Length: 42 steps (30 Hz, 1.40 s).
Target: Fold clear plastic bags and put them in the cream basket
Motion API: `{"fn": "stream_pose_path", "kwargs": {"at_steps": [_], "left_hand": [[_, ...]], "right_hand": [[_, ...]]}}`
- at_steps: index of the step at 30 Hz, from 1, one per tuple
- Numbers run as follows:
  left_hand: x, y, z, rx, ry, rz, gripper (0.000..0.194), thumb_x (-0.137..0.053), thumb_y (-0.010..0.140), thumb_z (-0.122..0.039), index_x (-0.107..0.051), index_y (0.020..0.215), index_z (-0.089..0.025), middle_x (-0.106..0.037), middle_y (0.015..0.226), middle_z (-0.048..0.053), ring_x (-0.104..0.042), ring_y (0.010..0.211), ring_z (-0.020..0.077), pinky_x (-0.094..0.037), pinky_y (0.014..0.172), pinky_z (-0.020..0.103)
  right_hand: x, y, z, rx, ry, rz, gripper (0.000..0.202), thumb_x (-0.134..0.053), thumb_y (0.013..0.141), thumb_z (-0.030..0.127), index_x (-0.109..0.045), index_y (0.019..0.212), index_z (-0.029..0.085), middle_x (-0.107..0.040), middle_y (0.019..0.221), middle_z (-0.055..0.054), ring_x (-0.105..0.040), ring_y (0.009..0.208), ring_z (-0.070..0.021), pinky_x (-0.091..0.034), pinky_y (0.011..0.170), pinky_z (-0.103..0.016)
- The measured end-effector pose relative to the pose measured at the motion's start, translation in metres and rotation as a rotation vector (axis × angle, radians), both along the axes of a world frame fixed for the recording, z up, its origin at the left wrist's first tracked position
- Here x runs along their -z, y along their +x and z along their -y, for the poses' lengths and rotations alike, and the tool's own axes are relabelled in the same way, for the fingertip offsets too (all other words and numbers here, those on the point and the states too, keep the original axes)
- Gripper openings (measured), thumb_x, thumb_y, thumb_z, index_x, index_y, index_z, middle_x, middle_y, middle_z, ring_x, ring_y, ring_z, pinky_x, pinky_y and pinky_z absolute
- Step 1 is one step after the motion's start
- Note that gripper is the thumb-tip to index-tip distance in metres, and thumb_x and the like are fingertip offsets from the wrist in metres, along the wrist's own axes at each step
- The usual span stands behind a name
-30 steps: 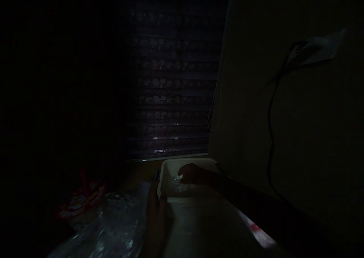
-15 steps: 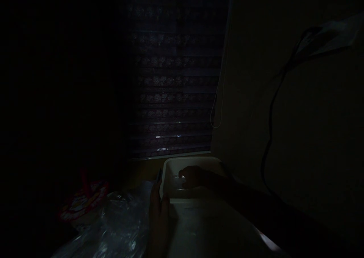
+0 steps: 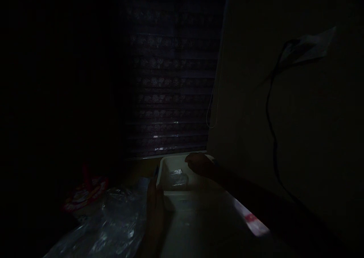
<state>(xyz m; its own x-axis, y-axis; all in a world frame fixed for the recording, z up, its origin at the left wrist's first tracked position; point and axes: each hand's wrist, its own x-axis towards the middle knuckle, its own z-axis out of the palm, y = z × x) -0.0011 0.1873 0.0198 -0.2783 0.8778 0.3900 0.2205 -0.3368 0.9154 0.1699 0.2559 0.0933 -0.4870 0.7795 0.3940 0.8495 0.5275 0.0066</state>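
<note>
The head view is very dark. A pale tray (image 3: pixel 170 193) with raised walls stands below the blinds, and a small clear plastic packet (image 3: pixel 178 177) lies inside it. My right hand (image 3: pixel 200 164) is over the tray's right back part, above and to the right of the packet; its fingers are too dark to tell what they hold, if anything. Against the tray's left side is my left hand (image 3: pixel 155 197), upright. A small dark object (image 3: pixel 156 170) shows at its fingertips; whether the hand grips it cannot be made out.
Crumpled clear plastic (image 3: pixel 113 220) lies at the lower left, beside a red patterned item (image 3: pixel 87 193). Blinds (image 3: pixel 170 99) hang behind the tray. A dark cable (image 3: pixel 269 114) runs down the right wall. A white and red strip (image 3: pixel 251 218) shows under my right forearm.
My right hand has moved up and away from the packet, which now lies in full view in the tray. My left hand stays at the tray's left side. The view has shifted slightly.
</note>
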Motion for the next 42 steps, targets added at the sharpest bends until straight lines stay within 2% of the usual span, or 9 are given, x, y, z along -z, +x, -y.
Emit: {"fn": "stream_pose_path", "kwargs": {"at_steps": [3, 5, 9, 15, 21, 26, 32, 37, 42], "left_hand": [[-0.006, -0.003, 0.003, -0.049, -0.051, -0.013, 0.044, -0.022, 0.082, -0.037, -0.030, 0.120, -0.014, -0.032, 0.126, 0.012, -0.027, 0.117, 0.0213, -0.022, 0.096, 0.042], [-0.011, -0.010, 0.012, -0.097, -0.038, -0.062, 0.045, -0.024, 0.082, -0.036, -0.029, 0.121, -0.013, -0.026, 0.130, 0.013, -0.019, 0.120, 0.0221, -0.016, 0.097, 0.044], [-0.011, -0.040, 0.047, -0.123, 0.118, -0.442, 0.043, -0.031, 0.079, -0.034, -0.035, 0.117, -0.014, -0.029, 0.128, 0.012, -0.023, 0.118, 0.0226, -0.020, 0.096, 0.045], [0.009, -0.101, 0.098, -0.207, 0.198, -1.016, 0.029, -0.036, 0.074, -0.024, -0.056, 0.094, -0.018, -0.053, 0.108, 0.011, -0.045, 0.102, 0.0248, -0.037, 0.084, 0.043], [0.016, -0.125, 0.113, -0.258, -0.030, -1.220, 0.032, -0.034, 0.070, -0.020, -0.059, 0.089, -0.014, -0.061, 0.093, 0.012, -0.056, 0.086, 0.0232, -0.045, 0.074, 0.036], [0.020, -0.111, 0.118, -0.265, -0.005, -1.215, 0.031, -0.036, 0.069, -0.018, -0.057, 0.092, -0.015, -0.059, 0.098, 0.013, -0.052, 0.092, 0.0248, -0.040, 0.078, 0.039], [0.022, -0.082, 0.124, -0.104, 0.097, -0.993, 0.032, -0.044, 0.068, -0.021, -0.053, 0.098, -0.013, -0.056, 0.100, 0.015, -0.048, 0.095, 0.0284, -0.033, 0.082, 0.045], [0.018, -0.070, 0.121, -0.055, 0.027, -0.874, 0.023, -0.043, 0.070, -0.025, -0.058, 0.085, -0.017, -0.061, 0.083, 0.008, -0.053, 0.081, 0.0223, -0.036, 0.079, 0.038], [0.009, -0.063, 0.120, -0.087, -0.041, -0.681, 0.023, -0.041, 0.070, -0.030, -0.059, 0.072, -0.017, -0.061, 0.072, 0.005, -0.055, 0.070, 0.0190, -0.042, 0.068, 0.032]], "right_hand": [[-0.013, -0.002, 0.033, 0.018, 0.115, -0.087, 0.025, -0.036, 0.072, 0.010, -0.057, 0.084, 0.014, -0.058, 0.088, -0.007, -0.050, 0.082, -0.0165, -0.034, 0.077, -0.032], [-0.015, -0.005, 0.058, -0.064, 0.269, -0.191, 0.024, -0.037, 0.069, 0.009, -0.057, 0.081, 0.014, -0.058, 0.081, -0.006, -0.049, 0.078, -0.0169, -0.035, 0.073, -0.032], [0.014, -0.011, 0.101, -0.245, 0.405, -0.337, 0.026, -0.037, 0.068, 0.006, -0.055, 0.084, 0.015, -0.056, 0.075, -0.006, -0.046, 0.072, -0.0168, -0.037, 0.067, -0.032], [0.082, -0.026, 0.136, -0.222, 0.101, -0.444, 0.029, -0.040, 0.068, 0.004, -0.056, 0.087, 0.018, -0.058, 0.077, -0.004, -0.048, 0.075, -0.0159, -0.038, 0.070, -0.031], [0.087, -0.055, 0.152, -0.147, -0.193, -0.384, 0.027, -0.042, 0.071, 0.010, -0.057, 0.091, 0.021, -0.058, 0.087, -0.003, -0.049, 0.084, -0.0158, -0.035, 0.079, -0.030], [0.089, -0.087, 0.144, -0.141, -0.304, -0.326, 0.021, -0.047, 0.072, 0.021, -0.056, 0.091, 0.020, -0.058, 0.087, -0.003, -0.049, 0.084, -0.0153, -0.035, 0.076, -0.027], [0.089, -0.112, 0.138, -0.186, -0.242, -0.310, 0.012, -0.049, 0.073, 0.024, -0.060, 0.071, 0.019, -0.058, 0.079, -0.002, -0.048, 0.079, -0.0148, -0.033, 0.075, -0.029], [0.077, -0.096, 0.144, -0.309, -0.200, -0.441, 0.014, -0.047, 0.075, 0.023, -0.060, 0.071, 0.018, -0.058, 0.079, -0.002, -0.048, 0.079, -0.0137, -0.034, 0.073, -0.028], [0.071, -0.072, 0.147, -0.304, -0.198, -0.667, 0.013, -0.047, 0.075, 0.018, -0.060, 0.074, 0.017, -0.059, 0.076, -0.002, -0.051, 0.076, -0.0120, -0.036, 0.073, -0.026]]}}
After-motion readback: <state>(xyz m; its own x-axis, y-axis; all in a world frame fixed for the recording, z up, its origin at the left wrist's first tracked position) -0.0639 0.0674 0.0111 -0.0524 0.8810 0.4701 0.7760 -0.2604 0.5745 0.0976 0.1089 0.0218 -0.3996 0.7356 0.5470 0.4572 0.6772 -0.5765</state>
